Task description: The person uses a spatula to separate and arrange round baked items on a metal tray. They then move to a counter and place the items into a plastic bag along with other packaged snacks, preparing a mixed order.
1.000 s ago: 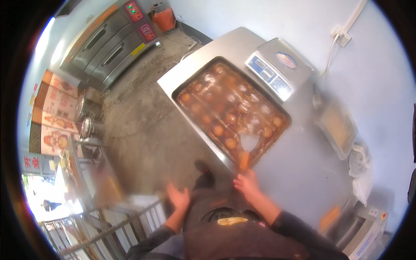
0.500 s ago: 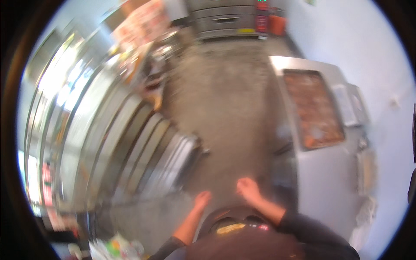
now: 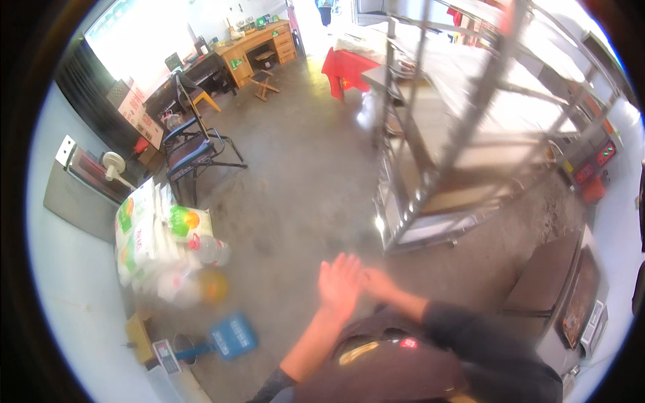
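Observation:
My left hand (image 3: 339,285) is raised in front of my body, palm showing, fingers stretched out and close together. It holds nothing that I can see. Close against its right side is my right hand (image 3: 380,283); its fingers are blurred and partly hidden by the left hand, so their shape is unclear. Both hands are over the floor, in front of my dark brown apron (image 3: 383,376). Nearest to them on the right stands a metal tray rack (image 3: 463,127) holding several wide trays.
Stacked white sacks (image 3: 138,232) and a plastic bottle (image 3: 209,250) lie at left, with a folding chair (image 3: 191,153) beyond. A blue dustpan-like thing (image 3: 234,336) is at lower left. On the right stands a metal counter (image 3: 547,336) with a tray (image 3: 581,295). A wooden desk (image 3: 259,50) is far back.
My view has swung left, so the rack now appears on the right and the sacks and chair have come in. My hands have come together, and the left has opened out flat.

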`<state>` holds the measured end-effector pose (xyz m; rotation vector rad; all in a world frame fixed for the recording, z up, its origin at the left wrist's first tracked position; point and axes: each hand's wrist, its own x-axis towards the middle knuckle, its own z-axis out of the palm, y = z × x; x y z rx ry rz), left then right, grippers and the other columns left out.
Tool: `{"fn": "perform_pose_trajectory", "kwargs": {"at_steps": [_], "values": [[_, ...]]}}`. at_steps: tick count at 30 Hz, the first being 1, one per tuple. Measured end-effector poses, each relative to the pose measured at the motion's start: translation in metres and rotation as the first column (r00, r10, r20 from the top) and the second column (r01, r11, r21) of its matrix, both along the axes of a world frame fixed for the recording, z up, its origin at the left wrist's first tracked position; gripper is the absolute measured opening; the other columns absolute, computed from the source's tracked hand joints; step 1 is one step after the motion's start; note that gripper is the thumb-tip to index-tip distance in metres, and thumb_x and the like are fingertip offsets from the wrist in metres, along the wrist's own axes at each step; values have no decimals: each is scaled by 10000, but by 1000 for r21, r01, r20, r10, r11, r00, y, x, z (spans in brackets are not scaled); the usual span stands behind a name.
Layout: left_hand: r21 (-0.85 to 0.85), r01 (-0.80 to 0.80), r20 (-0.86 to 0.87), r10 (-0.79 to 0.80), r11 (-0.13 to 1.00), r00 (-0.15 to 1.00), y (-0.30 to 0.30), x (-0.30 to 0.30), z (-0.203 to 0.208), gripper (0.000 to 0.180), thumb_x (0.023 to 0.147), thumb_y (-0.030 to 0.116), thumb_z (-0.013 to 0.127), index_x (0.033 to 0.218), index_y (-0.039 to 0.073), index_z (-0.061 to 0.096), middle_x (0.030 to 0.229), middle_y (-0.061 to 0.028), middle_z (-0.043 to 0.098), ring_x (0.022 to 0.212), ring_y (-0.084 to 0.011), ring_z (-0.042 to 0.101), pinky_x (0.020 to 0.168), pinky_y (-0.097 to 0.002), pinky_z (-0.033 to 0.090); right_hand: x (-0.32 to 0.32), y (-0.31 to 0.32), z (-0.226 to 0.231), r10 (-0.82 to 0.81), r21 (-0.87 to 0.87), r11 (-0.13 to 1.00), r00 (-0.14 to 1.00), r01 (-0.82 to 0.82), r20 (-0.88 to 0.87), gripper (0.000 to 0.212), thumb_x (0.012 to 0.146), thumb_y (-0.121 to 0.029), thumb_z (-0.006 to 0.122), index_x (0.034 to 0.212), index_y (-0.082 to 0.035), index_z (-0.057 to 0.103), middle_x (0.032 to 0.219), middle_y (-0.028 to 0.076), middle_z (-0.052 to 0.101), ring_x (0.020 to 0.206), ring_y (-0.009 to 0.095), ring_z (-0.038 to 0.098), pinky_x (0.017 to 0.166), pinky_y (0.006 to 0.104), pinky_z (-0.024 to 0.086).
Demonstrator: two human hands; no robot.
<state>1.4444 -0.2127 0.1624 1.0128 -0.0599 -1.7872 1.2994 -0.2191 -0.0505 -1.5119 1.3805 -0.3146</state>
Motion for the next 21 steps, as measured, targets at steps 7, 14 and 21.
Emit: {"fn": "perform_pose_trajectory", "kwargs": {"at_steps": [7, 14, 21], "values": [[-110, 927, 824, 554, 360, -118, -169, 145, -85, 751, 1015, 503, 594, 1562, 6, 463, 1618, -216, 463, 1537, -331, 409, 1258, -534, 303, 171, -200, 77, -776, 806, 560, 221, -192, 591, 720, 1127, -598, 357, 1642, -96, 372, 1650, 117, 447, 1500, 292, 454, 1219, 478, 389], [-358, 243, 326, -123, 902, 937, -409, 276, -140, 959, 1028, 774, 313, 1651, 45, 318, 1720, -181, 315, 1586, -320, 316, 1283, -545, 244, 272, -426, 197, 171, -448, 885, 804, 128, 569, 624, 1121, -480, 389, 1609, -94, 442, 1643, 144, 447, 1514, 326, 426, 1291, 557, 213], [-211, 215, -161, -251, 954, 955, -680, 235, -14, 902, 1059, 739, 252, 1679, 85, 287, 1731, -175, 307, 1599, -334, 289, 1308, -530, 192, 187, -680, -4, -259, -134, 960, 960, 244, -104, 659, 1101, -516, 418, 1575, -64, 481, 1543, 233, 546, 1429, 414, 505, 1211, 536, 380]]}}
